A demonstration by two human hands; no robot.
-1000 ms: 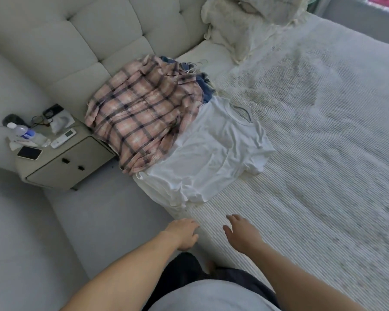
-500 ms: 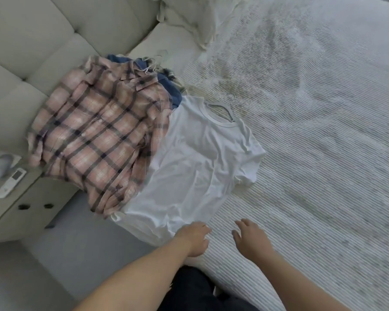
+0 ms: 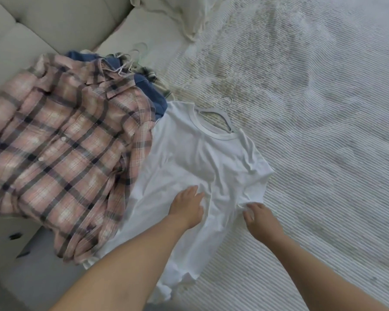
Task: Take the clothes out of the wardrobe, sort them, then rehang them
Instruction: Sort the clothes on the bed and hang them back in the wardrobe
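A white T-shirt point(image 3: 195, 153) lies flat on the bed with a pale hanger point(image 3: 220, 113) in its neck. My left hand point(image 3: 186, 207) rests on the shirt's lower middle, fingers fairly straight. At the shirt's right side seam my right hand point(image 3: 259, 218) touches the cloth, its fingertips at a small fold; whether they pinch it is unclear. A pink plaid shirt point(image 3: 61, 153) lies to the left, overlapping a blue garment point(image 3: 151, 93) and several hangers point(image 3: 130, 59).
The striped white bedspread point(image 3: 312, 131) stretches to the right. A padded cream headboard point(image 3: 43, 21) runs along the upper left, with a pillow point(image 3: 189, 16) at the top. The corner of a bedside cabinet point(image 3: 16, 239) shows at lower left.
Both hands have moved forward from the bed's edge onto the white T-shirt. The view has come closer and swung right, so the bedside cabinet is nearly out of sight.
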